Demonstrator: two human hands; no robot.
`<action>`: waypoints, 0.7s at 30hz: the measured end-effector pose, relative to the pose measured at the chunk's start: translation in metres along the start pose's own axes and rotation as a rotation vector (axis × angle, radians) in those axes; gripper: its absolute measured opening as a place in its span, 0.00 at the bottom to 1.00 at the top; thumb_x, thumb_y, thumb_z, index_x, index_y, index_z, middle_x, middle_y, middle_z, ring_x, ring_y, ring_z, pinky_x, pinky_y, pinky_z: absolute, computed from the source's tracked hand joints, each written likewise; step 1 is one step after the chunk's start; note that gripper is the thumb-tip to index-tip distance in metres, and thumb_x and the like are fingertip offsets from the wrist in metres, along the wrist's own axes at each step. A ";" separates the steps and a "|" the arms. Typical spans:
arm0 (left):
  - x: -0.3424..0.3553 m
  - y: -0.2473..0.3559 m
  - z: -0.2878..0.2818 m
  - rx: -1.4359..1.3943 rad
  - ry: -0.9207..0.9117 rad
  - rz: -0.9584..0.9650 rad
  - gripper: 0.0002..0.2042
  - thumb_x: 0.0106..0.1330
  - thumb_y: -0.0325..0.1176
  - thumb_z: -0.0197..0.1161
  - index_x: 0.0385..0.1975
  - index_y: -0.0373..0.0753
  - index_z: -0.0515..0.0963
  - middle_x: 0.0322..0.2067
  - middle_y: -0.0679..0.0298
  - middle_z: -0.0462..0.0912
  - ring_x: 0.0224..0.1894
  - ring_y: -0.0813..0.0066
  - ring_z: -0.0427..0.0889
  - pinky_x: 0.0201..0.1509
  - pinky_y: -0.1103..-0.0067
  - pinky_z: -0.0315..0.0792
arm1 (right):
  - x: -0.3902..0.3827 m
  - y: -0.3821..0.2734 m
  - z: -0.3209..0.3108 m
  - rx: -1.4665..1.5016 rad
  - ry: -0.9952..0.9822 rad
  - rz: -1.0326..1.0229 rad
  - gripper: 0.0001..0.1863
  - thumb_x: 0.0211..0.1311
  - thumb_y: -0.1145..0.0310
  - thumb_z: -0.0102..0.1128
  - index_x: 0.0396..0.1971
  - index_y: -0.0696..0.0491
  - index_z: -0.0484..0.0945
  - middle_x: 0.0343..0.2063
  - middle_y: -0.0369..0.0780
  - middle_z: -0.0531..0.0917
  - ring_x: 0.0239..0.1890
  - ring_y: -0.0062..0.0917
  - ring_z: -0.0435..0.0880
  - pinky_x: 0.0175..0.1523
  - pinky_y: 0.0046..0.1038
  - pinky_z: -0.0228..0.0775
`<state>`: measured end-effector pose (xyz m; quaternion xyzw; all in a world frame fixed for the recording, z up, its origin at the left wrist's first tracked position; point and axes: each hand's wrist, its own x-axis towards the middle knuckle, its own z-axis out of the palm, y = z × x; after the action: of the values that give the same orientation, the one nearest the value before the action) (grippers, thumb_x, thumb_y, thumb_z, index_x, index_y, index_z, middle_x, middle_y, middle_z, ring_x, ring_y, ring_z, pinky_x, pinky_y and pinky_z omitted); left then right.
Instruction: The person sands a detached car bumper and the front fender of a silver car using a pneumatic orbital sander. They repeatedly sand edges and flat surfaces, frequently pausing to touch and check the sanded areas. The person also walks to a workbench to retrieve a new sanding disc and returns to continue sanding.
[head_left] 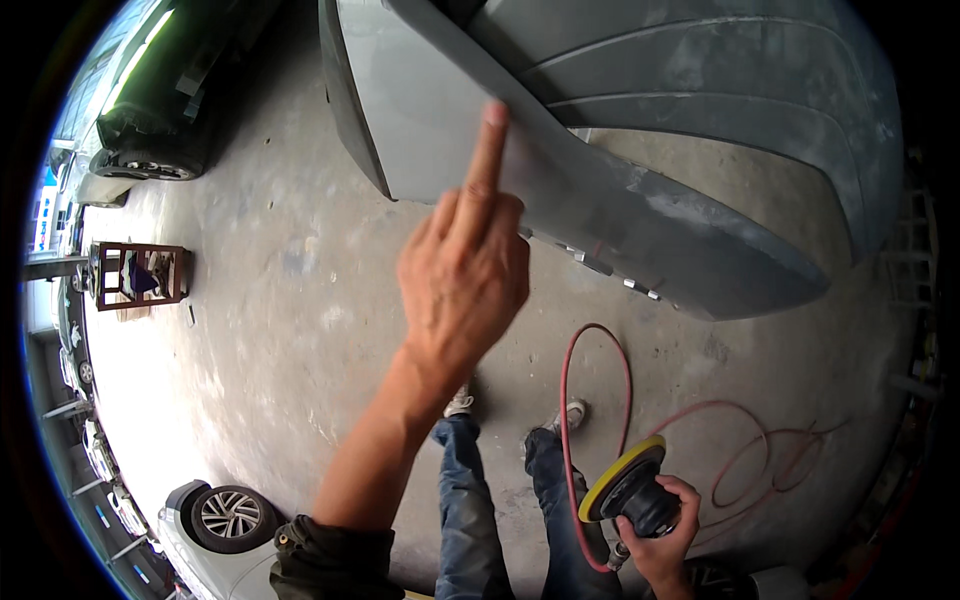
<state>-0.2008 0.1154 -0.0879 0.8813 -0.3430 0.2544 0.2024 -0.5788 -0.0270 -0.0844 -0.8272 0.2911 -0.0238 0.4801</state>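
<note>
One finger of my left hand [463, 255] is stretched out against the smooth grey car body panel [590, 215], or just over it. The hand's other fingers are bent, and nothing is in it. Pale, dull patches mark the panel's surface toward its tapered right end. Low on the right, my right hand [667, 540] grips a round power sander [640, 495] by its black body. The sander's yellow-edged disc is tilted up to the left, away from the panel. A red air hose [567, 400] runs from the sander's lower end.
Behind the panel curves another grey body part [700, 75] with ridges. Hose loops [740, 405] lie on the concrete floor [300, 290] beside my feet. A wheeled-looking cart [140, 275] stands left. A dark car [150, 130] is upper left, a white car [215, 535] lower left.
</note>
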 end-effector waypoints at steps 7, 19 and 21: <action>-0.007 0.022 -0.002 -0.171 -0.189 0.090 0.03 0.64 0.26 0.63 0.31 0.37 0.83 0.73 0.71 0.68 0.36 0.79 0.78 0.35 0.79 0.76 | 0.001 -0.031 0.028 0.073 0.152 0.086 0.40 0.40 0.77 0.80 0.56 0.58 0.67 0.54 0.46 0.76 0.56 0.35 0.79 0.62 0.37 0.71; 0.042 0.012 -0.029 -0.108 -0.126 0.209 0.08 0.51 0.17 0.64 0.29 0.36 0.85 0.68 0.73 0.76 0.36 0.80 0.82 0.38 0.82 0.83 | 0.024 -0.088 0.055 0.146 0.299 -0.009 0.41 0.41 0.76 0.80 0.57 0.56 0.66 0.55 0.47 0.76 0.56 0.35 0.79 0.60 0.36 0.74; 0.042 0.007 -0.040 -0.096 -0.123 0.185 0.09 0.52 0.16 0.63 0.30 0.36 0.85 0.69 0.69 0.75 0.40 0.77 0.85 0.43 0.81 0.84 | 0.027 -0.094 0.058 0.205 0.299 0.006 0.41 0.42 0.79 0.79 0.58 0.56 0.65 0.56 0.47 0.75 0.57 0.32 0.76 0.63 0.35 0.70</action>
<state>-0.1912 0.1106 -0.0304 0.8491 -0.4465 0.2006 0.1985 -0.4943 0.0393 -0.0464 -0.7603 0.3580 -0.1746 0.5132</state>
